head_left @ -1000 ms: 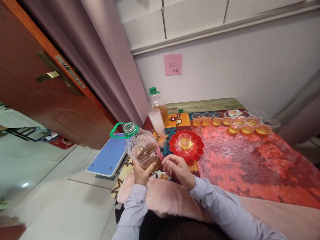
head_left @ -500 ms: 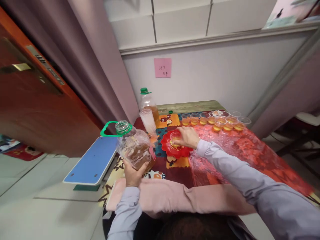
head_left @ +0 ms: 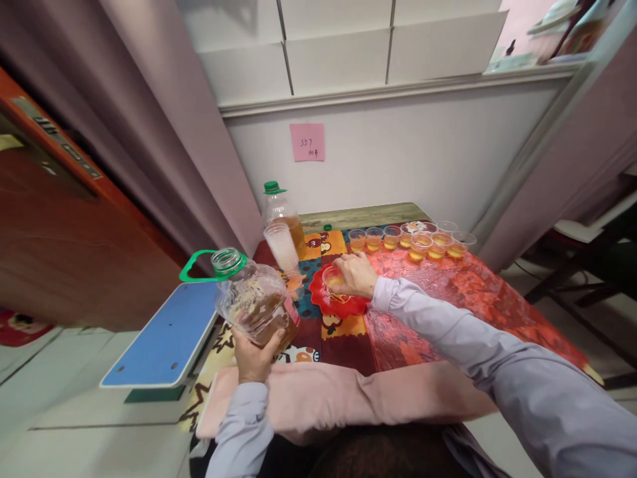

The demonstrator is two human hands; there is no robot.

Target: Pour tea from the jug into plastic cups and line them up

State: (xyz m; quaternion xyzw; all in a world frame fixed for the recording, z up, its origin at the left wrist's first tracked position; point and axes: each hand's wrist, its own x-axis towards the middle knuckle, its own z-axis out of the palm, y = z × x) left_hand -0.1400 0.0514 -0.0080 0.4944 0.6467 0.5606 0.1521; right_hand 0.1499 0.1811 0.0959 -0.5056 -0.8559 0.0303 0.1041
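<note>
My left hand (head_left: 256, 352) grips the lower part of a big clear plastic jug (head_left: 256, 299), uncapped, with a green handle ring and amber liquid inside. The jug leans a little to the left. My right hand (head_left: 355, 273) is closed on the rim of a clear plastic cup (head_left: 329, 279) that stands over a red scalloped plate (head_left: 318, 302); its fingers partly hide the cup. Some yellowish liquid shows in this cup. Several clear cups (head_left: 421, 247) with amber liquid stand in rows at the table's back right.
A stack of clear cups (head_left: 281, 245) leans near a second green-capped jug (head_left: 286, 216). A small green cap (head_left: 327, 227) lies at the back. Pink cloth (head_left: 348, 392) covers the front edge. A blue board (head_left: 162, 335) is at left, beside a wooden door (head_left: 74, 232).
The whole view has shifted slightly, so things sit further left. My right hand's fingers have closed in around the cup's rim. My left hand still holds the jug.
</note>
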